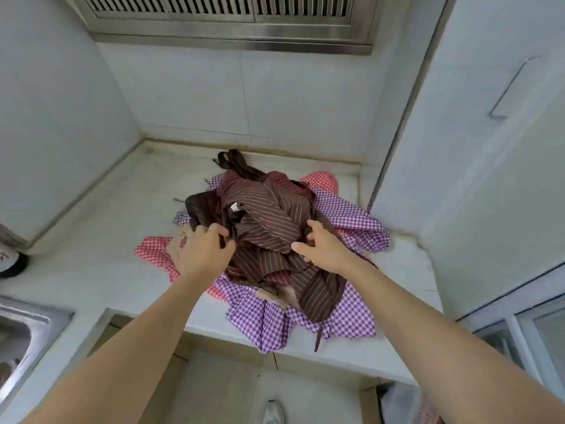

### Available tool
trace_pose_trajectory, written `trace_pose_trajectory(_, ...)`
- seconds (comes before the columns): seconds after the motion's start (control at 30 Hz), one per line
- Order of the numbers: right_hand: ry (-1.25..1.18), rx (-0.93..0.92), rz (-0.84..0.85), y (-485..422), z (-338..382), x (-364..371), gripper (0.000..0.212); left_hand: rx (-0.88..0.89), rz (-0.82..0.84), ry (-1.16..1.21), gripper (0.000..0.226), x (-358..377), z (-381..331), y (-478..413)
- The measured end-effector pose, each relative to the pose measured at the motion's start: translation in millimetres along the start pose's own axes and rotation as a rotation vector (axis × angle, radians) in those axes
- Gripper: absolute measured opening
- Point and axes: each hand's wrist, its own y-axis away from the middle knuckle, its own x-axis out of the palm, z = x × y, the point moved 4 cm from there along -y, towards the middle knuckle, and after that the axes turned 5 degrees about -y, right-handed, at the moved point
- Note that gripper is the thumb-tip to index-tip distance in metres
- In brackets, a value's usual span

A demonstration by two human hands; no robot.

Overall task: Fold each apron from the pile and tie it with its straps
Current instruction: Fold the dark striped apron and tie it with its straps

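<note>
Reaching in from the near edge, two bare forearms, converging on the heap at the middle of the surface (91, 215).

Left hand (203, 249): fingers curled shut, gripping a bunch of dark fabric and what looks like a strap at the left flank of the brown striped apron (269, 218). Likely gathering a corner so the garment comes away in one piece.

Right hand (321, 246): closing on a fold at the right flank of the same apron, thumb pointing left, fingers tucked under the cloth. Paired grip on opposite sides, probably for lifting and spreading.

Brown striped apron: lying crumpled on top of the pile, hence the first to be taken; one dark strap (319, 335) trailing over the near edge of the surface, more straps bunched at the far side (235, 163).

Purple checked apron (351, 322): spreading beneath, showing near, right and far left, overhanging the near edge.

Red checked apron (153, 250): peeking out at left and far right, lowest or nearly so.

Sink (18, 332): sitting at near left, well apart from the pile.

Folding not yet begun, judging by the tangle; nothing tied.
</note>
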Motion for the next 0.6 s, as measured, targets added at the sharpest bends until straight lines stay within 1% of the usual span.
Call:
trace_pose_trajectory(0.03,-0.015,0.007,-0.051,-9,0,3,0.088,-0.063,-0.005,0.025,0.046,3,12,-11)
trace_pose_trajectory(0.07,-0.01,0.019,-0.093,-13,2,4,0.089,-0.109,0.038,0.057,0.055,7,18,-19)
trace_pose_trajectory(0.1,0.005,0.018,-0.116,-15,2,9,0.086,-0.102,0.108,0.109,0.066,13,21,-26)
trace_pose_trajectory(0.2,0.009,0.002,-0.157,-21,2,18,0.062,-0.007,0.345,0.333,0.093,29,8,-35)
trace_pose_trajectory(0.23,-0.007,-0.02,-0.158,-21,5,18,0.055,0.021,0.358,0.378,0.102,33,0,-34)
trace_pose_trajectory(0.27,-0.057,-0.029,-0.152,-21,9,17,0.046,0.048,0.33,0.392,0.113,35,-6,-35)
trace_pose_trajectory(0.3,-0.104,-0.042,-0.13,-21,12,16,0.035,0.069,0.241,0.369,0.123,32,-14,-33)
trace_pose_trajectory(0.37,-0.168,-0.059,-0.096,-17,19,11,0.006,0.114,-0.007,0.288,0.135,20,-23,-33)
trace_pose_trajectory(0.4,-0.177,-0.057,-0.082,-12,24,8,0.009,0.163,-0.115,0.249,0.136,12,-28,-32)
trace_pose_trajectory(0.43,-0.193,-0.058,-0.062,-7,30,5,0.016,0.234,-0.17,0.214,0.134,5,-32,-33)
trace_pose_trajectory(0.47,-0.206,-0.072,-0.047,0,36,3,0.018,0.333,-0.188,0.177,0.128,-2,-39,-31)
trace_pose_trajectory(0.5,-0.221,-0.073,-0.036,8,41,2,0.019,0.442,-0.167,0.138,0.115,-9,-47,-28)
trace_pose_trajectory(0.57,-0.271,-0.07,-0.046,24,46,-3,0.022,0.626,-0.117,0.102,0.073,-14,-60,-18)
trace_pose_trajectory(0.6,-0.3,-0.081,-0.073,35,45,-6,0.021,0.662,-0.093,0.121,0.05,-17,-65,-8)
